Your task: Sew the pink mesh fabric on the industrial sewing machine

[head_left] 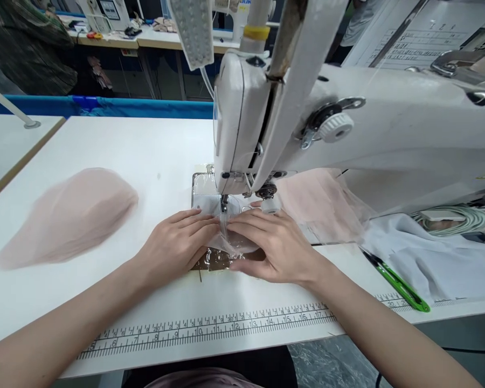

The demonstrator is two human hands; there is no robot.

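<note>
My left hand [178, 245] lies flat, fingers stretched out, pressing a small sheer piece of fabric [234, 243] onto the bed of the white sewing machine [347, 129]. My right hand [272, 245] rests flat on the same piece from the right, fingers extended toward the needle [224, 206]. The fingertips of both hands meet just in front of the presser foot. The metal needle plate [204, 186] shows behind them.
A heap of sheer pink fabric pieces [70, 215] lies on the white table at the left. More pink fabric [323, 202] sits under the machine arm at right. Green-handled snips [400, 285] and white cloth [428, 258] lie at right. A printed ruler [210, 326] runs along the front edge.
</note>
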